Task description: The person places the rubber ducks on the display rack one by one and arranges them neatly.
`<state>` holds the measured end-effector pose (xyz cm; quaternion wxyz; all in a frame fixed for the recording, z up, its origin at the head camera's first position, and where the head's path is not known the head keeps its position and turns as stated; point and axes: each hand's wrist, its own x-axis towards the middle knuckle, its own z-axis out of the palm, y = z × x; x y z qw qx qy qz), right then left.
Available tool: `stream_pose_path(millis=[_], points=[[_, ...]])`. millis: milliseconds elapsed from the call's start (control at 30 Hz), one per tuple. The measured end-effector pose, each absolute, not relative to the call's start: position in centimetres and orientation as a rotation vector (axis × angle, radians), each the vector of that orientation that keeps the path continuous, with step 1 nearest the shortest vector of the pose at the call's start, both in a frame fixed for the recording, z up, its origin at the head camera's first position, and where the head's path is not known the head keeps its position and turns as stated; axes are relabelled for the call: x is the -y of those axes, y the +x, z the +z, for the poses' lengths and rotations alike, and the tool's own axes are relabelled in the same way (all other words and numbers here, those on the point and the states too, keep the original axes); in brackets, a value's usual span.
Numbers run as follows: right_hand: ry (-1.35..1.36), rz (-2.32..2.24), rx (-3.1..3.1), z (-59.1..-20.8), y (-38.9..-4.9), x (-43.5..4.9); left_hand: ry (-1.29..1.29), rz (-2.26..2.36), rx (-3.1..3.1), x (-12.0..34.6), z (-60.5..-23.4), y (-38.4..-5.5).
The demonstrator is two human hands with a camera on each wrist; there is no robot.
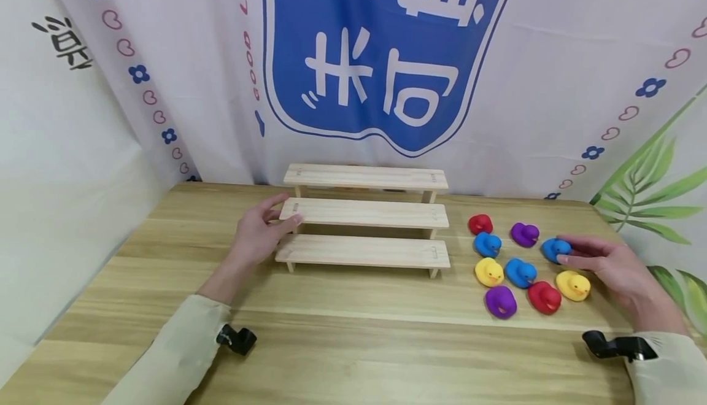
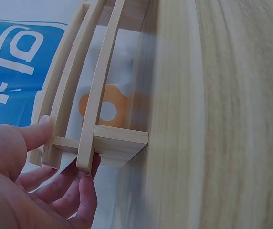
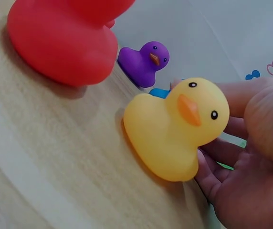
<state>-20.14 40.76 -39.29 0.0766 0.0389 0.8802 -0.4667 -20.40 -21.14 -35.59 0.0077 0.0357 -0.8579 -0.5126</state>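
A pale wooden three-step display stand (image 1: 361, 212) is on the table, and my left hand (image 1: 258, 231) grips the left end of its middle board. The thumb lies on the board, as the left wrist view also shows, with fingers curled beneath the boards (image 2: 103, 81). At the right, my right hand (image 1: 618, 270) pinches a blue rubber duck (image 1: 555, 250) between thumb and fingers. In the right wrist view that duck is mostly hidden behind a yellow duck (image 3: 160, 143), which sits close in front of the hand.
Left of the right hand stand more ducks: two blue (image 1: 488, 245), two red (image 1: 544, 298), two purple (image 1: 501, 302) and another yellow one (image 1: 489, 272). A printed white and blue curtain (image 1: 497, 116) hangs behind the wooden table (image 1: 353, 337).
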Motion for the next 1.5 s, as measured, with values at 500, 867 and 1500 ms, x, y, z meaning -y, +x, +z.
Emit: stream_pose_path(millis=[500, 867, 1500], points=[[0.234, -1.229, -2.694, -39.3, -20.2, -40.4, 0.111, -1.620, 2.677, 21.1, -35.7, -20.6], [0.213, -1.216, -2.781, -39.6, -20.3, -40.2, 0.101, -1.598, 2.679, 21.0, -35.7, -20.5], [0.110, -1.289, -2.856, -37.7, -20.3, -38.9, 0.082, -1.595, 2.682, 21.2, -35.8, -20.5]])
